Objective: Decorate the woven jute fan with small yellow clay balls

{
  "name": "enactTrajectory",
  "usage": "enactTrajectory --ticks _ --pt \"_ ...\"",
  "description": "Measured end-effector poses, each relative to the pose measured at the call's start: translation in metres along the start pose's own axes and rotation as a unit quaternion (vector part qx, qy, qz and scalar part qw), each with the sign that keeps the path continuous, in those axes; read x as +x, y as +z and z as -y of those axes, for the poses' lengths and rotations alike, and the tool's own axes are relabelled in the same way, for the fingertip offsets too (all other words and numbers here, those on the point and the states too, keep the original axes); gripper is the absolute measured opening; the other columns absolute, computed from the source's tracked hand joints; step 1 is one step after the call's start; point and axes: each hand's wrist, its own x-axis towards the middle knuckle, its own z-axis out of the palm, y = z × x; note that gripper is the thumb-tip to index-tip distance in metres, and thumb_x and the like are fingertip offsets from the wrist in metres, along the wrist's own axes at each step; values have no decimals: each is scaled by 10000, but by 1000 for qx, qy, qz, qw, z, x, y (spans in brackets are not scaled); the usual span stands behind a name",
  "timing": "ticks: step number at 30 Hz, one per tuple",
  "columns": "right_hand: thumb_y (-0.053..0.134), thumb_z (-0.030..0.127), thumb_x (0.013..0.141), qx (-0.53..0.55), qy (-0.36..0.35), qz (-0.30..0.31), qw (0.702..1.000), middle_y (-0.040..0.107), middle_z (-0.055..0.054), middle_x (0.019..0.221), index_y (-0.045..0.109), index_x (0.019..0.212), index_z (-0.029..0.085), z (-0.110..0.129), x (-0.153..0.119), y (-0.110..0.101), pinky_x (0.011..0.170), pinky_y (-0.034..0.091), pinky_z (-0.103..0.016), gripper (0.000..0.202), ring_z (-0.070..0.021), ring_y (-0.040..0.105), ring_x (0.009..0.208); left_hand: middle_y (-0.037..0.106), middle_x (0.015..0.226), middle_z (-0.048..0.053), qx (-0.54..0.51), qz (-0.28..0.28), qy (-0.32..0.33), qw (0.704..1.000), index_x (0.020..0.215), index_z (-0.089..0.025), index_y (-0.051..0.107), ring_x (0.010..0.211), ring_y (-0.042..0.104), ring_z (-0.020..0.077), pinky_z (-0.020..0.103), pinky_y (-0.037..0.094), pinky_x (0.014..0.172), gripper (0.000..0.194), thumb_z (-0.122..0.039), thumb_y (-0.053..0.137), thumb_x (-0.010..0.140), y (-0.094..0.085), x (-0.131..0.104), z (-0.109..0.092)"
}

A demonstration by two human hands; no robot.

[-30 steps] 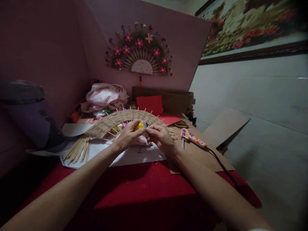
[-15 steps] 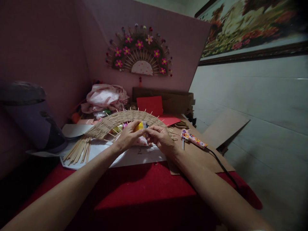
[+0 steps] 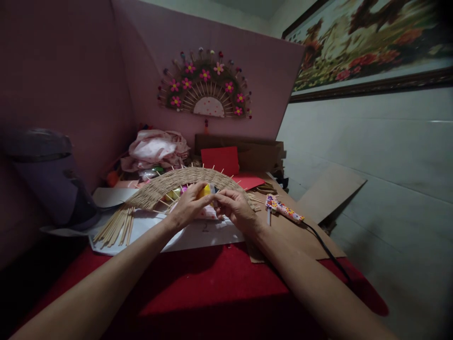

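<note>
My left hand (image 3: 188, 204) is closed round a strip of small clear plastic packets with coloured contents. A yellow packet (image 3: 204, 191) shows beside its thumb, and pale green and pink ones (image 3: 175, 193) show behind the fingers. My right hand (image 3: 235, 208) is closed in a pinch at the strip's right end, its fingertips meeting my left thumb. What exactly lies in that pinch is partly hidden. Just behind the hands sits a woven twine fan (image 3: 177, 178) with thin sticks poking out of its arc. Dotted pink-white fabric (image 3: 208, 211) shows below the fingers.
A flower-patterned glue gun (image 3: 285, 209) with a black cord lies right on cardboard (image 3: 300, 238). Loose sticks (image 3: 116, 227) lie left, near a purple bin (image 3: 53, 179). Red paper (image 3: 220, 160) and bundled cloth (image 3: 155, 145) are behind. A finished flowered fan (image 3: 208, 106) hangs on the pink panel.
The whole view has shifted slightly, with the scene sitting a little lower. Both hands stay together at the packets, with hardly any change in grip.
</note>
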Motion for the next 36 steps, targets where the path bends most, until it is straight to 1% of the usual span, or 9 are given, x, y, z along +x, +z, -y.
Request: enactTrajectory --ticks 8,12,16,22,29,33,36 --pt "715 343 712 -7 -4 -8 1000 573 17 601 629 702 138 1 -1 2 452 438 -192 223 -74 519 507 516 760 -4 -35 8 -2 999 893 -163 569 715 475 138 267 381 646 288 -426 581 774 1 0 -1" --pt "703 340 728 -3 -7 1 1000 571 16 597 632 712 139 0 0 0 456 443 -197 214 -77 519 507 514 764 -4 -44 11 1 999 889 -165 562 720 473 139 271 380 660 288 -429 581 776 1 0 0" --pt "691 353 738 2 -8 7 1000 570 17 590 630 719 144 -2 1 -2 450 443 -202 219 -80 519 495 494 753 -7 -35 7 1 999 880 -166 559 707 451 133 266 365 642 274 -420 580 779 1 0 -1" --pt "715 372 699 -3 1 -2 1000 578 23 569 614 709 148 -2 1 -2 449 449 -203 246 -79 516 476 501 774 0 -22 5 -1 1000 904 -169 564 735 459 141 269 371 655 262 -399 580 778 0 0 1" --pt "705 341 702 8 -1 -12 1000 575 18 597 609 687 148 -1 1 0 431 449 -198 216 -77 508 489 499 757 -3 -19 4 -1 1000 876 -167 565 726 457 140 272 368 653 208 -349 565 774 1 0 -3" --pt "725 326 670 11 -1 -24 1000 588 11 645 618 692 145 0 1 1 428 446 -194 212 -77 518 515 481 732 -9 -19 -4 0 1000 851 -169 560 699 437 135 267 354 635 178 -327 552 769 2 -1 -5" --pt "734 317 661 4 4 -26 1000 585 16 618 629 714 144 0 1 1 432 442 -193 210 -76 516 504 475 734 -11 -13 -7 2 1000 854 -169 555 692 426 132 266 347 633 154 -292 537 762 2 0 -7"
